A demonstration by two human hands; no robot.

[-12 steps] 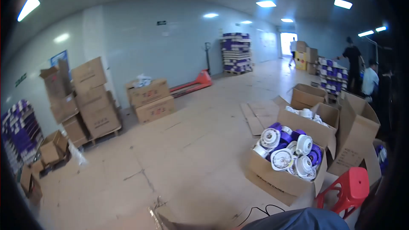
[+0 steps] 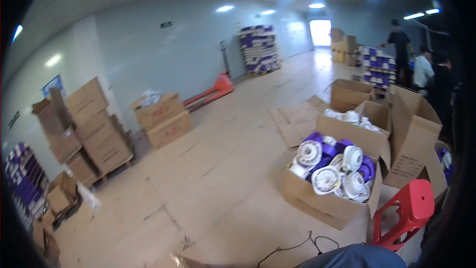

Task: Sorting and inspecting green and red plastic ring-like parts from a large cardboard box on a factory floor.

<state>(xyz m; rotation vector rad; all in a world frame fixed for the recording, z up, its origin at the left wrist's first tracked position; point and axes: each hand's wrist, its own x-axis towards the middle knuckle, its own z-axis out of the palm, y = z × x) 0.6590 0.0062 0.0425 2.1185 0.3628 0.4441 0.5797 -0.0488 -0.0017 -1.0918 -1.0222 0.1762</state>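
Neither of my hands shows in the head view. My knee in dark blue-grey cloth (image 2: 354, 257) reaches in at the lower edge. Just beyond it stands an open carton (image 2: 317, 209) heaped with round white and purple plastic parts, among them a white disc-shaped housing (image 2: 327, 179) and a purple ring-shaped piece (image 2: 366, 168). To the right of this carton is a red plastic stool (image 2: 418, 202). A thin black cable (image 2: 287, 248) lies on the floor near the knee.
More open cartons (image 2: 353, 93) stand behind, one holding white parts (image 2: 351, 116). A red pallet jack (image 2: 218, 88) and a purple-and-white stack (image 2: 260, 49) are along the wall. Stacked cartons (image 2: 99, 131) stand left. Several people (image 2: 398, 42) are at far right.
The view has swung to the right and tilted slightly, so the far wall and stacks sit further left. The person walking near the doorway is out of sight. The carton's contents look unchanged.
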